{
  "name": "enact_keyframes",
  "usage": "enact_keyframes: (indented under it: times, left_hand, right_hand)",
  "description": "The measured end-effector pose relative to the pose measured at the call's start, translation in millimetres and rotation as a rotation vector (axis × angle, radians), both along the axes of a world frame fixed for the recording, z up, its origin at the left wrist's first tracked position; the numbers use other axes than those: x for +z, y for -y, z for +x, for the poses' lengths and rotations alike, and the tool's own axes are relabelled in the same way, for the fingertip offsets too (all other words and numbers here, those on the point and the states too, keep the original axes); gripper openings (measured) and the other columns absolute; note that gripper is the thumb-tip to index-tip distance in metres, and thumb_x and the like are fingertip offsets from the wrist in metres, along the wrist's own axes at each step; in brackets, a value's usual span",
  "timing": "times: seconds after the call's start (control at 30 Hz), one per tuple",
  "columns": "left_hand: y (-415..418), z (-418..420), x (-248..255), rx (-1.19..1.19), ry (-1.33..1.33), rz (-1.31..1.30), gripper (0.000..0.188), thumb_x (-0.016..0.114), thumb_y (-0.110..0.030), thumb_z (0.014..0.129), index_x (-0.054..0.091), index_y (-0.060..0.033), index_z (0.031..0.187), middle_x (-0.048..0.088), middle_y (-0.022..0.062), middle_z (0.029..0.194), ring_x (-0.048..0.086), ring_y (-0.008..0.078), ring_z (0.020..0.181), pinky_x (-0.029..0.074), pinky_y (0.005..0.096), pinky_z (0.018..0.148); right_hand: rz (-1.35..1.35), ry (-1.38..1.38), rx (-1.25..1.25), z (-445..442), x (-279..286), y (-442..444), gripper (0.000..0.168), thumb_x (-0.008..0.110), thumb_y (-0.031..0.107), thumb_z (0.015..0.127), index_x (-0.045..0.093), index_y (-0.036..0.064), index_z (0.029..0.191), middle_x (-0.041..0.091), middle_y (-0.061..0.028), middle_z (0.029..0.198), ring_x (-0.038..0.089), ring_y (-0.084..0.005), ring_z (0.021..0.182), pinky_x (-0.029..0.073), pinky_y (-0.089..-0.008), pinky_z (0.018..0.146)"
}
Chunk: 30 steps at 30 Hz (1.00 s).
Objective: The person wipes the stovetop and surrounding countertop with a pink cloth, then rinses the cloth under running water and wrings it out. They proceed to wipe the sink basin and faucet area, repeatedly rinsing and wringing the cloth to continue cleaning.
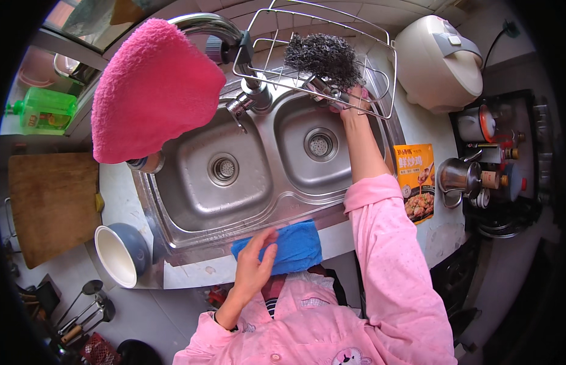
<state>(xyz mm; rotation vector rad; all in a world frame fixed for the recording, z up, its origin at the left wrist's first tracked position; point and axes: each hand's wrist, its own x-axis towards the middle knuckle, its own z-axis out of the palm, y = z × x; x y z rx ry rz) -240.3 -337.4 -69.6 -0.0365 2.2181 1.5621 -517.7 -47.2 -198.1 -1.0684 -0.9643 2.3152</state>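
My right hand [355, 96] reaches to the back of the right sink basin [294, 137], partly hidden behind the bars of a wire rack [305, 86]. A dark steel-wool scourer [324, 54] sits in the rack just above that hand, and a chrome fitting [317, 84] is beside it. Something pink shows at my fingers; whether I grip it is unclear. My left hand [255, 260] hovers at or over a folded blue cloth [296, 248] on the counter's front edge, its fingers loosely apart and holding nothing.
A pink towel [155, 96] hangs over the chrome faucet [210, 23] above the left basin [191, 178]. On the left are a bowl [127, 255] and a wooden cutting board [54, 205]. To the right stand a rice cooker [433, 64], an orange food packet [415, 182] and a metal kettle [458, 175].
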Motion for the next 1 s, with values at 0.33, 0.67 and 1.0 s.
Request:
enact_keyframes:
  times: [0.33, 0.67, 1.0]
  left_hand:
    - [17.5, 4.7, -6.9, 0.058, 0.079, 0.067, 0.032, 0.054, -0.005, 0.087, 0.053, 0.0005, 0.118, 0.063, 0.0135, 0.104, 0.061, 0.0203, 0.094, 0.047, 0.0298, 0.083]
    - [15.3, -4.5, -5.7, 0.014, 0.075, 0.011, 0.032, 0.054, -0.006, 0.087, 0.053, 0.0017, 0.118, 0.063, 0.0139, 0.105, 0.061, 0.0205, 0.096, 0.047, 0.0300, 0.084]
    - [24.2, -5.6, -9.1, -0.019, 0.096, 0.007, 0.032, 0.054, -0.006, 0.086, 0.052, 0.0013, 0.118, 0.063, 0.0142, 0.106, 0.061, 0.0218, 0.096, 0.046, 0.0303, 0.085]
  right_hand:
    - [0.175, -0.137, -0.115, -46.8, -173.0, -18.6, 0.016, 0.056, 0.019, 0.085, 0.058, 0.009, 0.097, 0.057, -0.0052, 0.086, 0.051, -0.0173, 0.074, 0.039, -0.0304, 0.063]
    - [1.160, 0.133, 1.001, 49.1, -18.6, 64.8, 0.042, 0.062, 0.025, 0.072, 0.059, 0.000, 0.105, 0.065, -0.0114, 0.081, 0.062, -0.0222, 0.073, 0.047, -0.0313, 0.066]
    - [1.598, 0.082, 0.292, -3.6, -16.1, -46.6, 0.036, 0.061, 0.021, 0.074, 0.056, 0.003, 0.106, 0.062, -0.0202, 0.092, 0.061, -0.0363, 0.085, 0.047, -0.0414, 0.074]
